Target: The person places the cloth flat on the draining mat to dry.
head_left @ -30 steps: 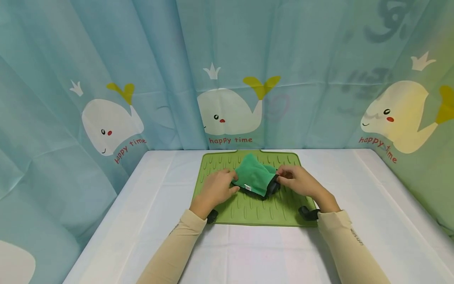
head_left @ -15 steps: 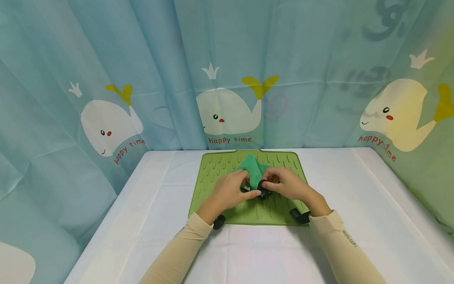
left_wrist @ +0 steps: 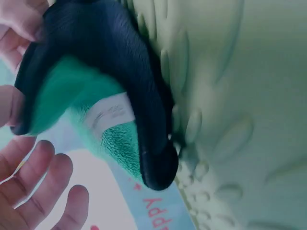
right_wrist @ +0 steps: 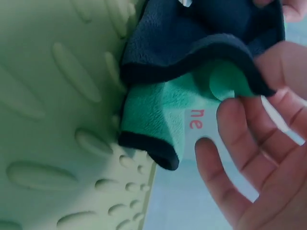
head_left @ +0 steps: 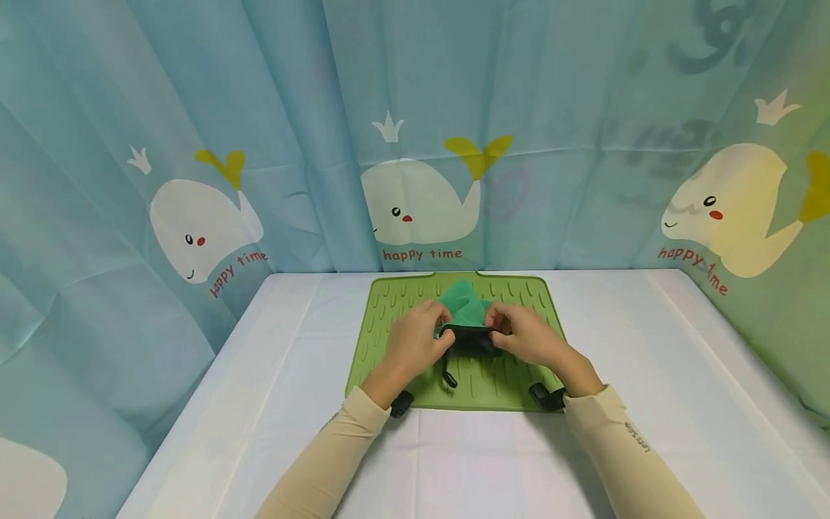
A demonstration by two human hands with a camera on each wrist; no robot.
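A two-sided cloth (head_left: 465, 306), green on one face and black on the other, lies bunched on a green ridged mat (head_left: 389, 317). Its front edge is raised and folded so the black side faces the person. My left hand (head_left: 415, 346) pinches that edge at the left between thumb and fingers. At the right, my right hand (head_left: 527, 337) pinches the same edge. A black loop (head_left: 449, 378) hangs toward the mat. The left wrist view shows a white label (left_wrist: 110, 114) on the green face. More of the green face and its dark border (right_wrist: 148, 141) show in the right wrist view.
The mat lies on a table with a white cover (head_left: 311, 404). Black wrist-worn pieces (head_left: 546, 396) show beneath both wrists. A blue curtain (head_left: 292, 108) with whale prints hangs behind and at both sides of the table.
Both hands have come closer together along the cloth. The edge nearest the person has been lifted and turned, so its black side shows and the loop hangs free.
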